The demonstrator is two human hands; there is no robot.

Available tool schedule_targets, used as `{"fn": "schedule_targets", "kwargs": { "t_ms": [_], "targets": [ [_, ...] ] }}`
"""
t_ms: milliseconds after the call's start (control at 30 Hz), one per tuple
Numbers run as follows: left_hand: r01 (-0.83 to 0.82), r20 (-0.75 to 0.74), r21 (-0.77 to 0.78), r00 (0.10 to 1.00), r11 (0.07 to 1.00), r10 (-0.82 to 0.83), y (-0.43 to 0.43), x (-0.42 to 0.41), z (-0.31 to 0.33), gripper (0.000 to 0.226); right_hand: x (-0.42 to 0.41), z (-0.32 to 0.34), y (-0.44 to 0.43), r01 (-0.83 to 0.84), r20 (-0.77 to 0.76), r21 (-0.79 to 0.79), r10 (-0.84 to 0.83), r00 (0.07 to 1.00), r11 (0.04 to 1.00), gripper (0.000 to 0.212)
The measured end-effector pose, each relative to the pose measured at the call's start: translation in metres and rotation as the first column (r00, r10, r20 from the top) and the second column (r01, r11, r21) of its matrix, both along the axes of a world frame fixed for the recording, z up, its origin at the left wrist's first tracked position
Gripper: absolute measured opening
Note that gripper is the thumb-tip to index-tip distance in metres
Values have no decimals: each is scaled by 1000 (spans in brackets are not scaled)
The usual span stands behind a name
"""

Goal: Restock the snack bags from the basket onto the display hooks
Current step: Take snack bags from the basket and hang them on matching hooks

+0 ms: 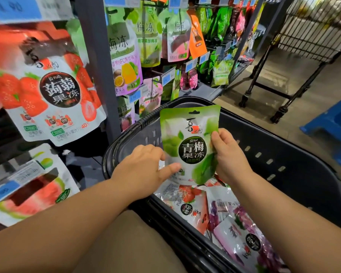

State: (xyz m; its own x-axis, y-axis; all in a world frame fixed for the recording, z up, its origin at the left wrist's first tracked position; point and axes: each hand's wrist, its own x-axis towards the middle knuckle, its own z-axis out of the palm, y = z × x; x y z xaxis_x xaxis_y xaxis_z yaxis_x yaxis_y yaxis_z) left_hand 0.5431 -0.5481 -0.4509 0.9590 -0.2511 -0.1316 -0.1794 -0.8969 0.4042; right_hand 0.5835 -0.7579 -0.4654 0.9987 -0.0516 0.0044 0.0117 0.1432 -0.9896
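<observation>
Roughly mid-task, by my read. Green bag (189,142) is up out of the basket (283,160), upright, label toward me, hang slot at the top, not yet on any hook. Right hand (227,154) pinches its right edge, thumb on the front. Left hand (144,168) pinches the lower left corner, thumb across the front, fingertips hidden behind. The bag sits between the two hands, above the load.

Left to do: plenty. Below the hands the basket holds a strawberry bag (187,196), and under the right forearm several purple bags (244,233) lie flat and overlapping. Count unclear.

Done: I cannot say which hanging bags came from this basket. Up-left of the left hand, red bags (53,99) hang on their hook; below them, beside the left forearm, a watermelon bag (32,194). Beyond the green bag, jelly bags (146,36) crowd the far hooks. Which hook takes the green bag I cannot tell.

In the way: a grey post (95,56) stands above the left hand, between the two hook sections, and price tags (191,65) hang at the hook ends. These are likely snags for the slot. Beyond the right hand, past the basket, are a wire cart (313,32) and a blue stool (331,133) — well apart, no bother.
</observation>
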Motion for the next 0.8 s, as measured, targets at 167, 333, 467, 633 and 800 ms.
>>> {"fn": "schedule_targets", "kwargs": {
  "t_ms": [167,333,467,633,800],
  "targets": [
    [-11,-38,-41,999,999,9,1,0,6,65,-8,10,15,-37,16,96,36,999,995,20],
    [-52,-16,-57,999,997,51,1,1,4,81,-5,19,11,-37,28,161,33,999,986,17],
    [-53,-135,-122,990,991,36,1,-2,13,78,-11,19,19,-80,20,200,78,997,976,18],
    [-54,-184,-182,983,982,20,4,-3,17,47,-13,19,29,-115,29,241,112,993,964,16],
    [-207,-126,-195,975,959,184,4,-1,8,70,-2,25,6,-193,-87,-26,190,978,981,21]
  ]
}}
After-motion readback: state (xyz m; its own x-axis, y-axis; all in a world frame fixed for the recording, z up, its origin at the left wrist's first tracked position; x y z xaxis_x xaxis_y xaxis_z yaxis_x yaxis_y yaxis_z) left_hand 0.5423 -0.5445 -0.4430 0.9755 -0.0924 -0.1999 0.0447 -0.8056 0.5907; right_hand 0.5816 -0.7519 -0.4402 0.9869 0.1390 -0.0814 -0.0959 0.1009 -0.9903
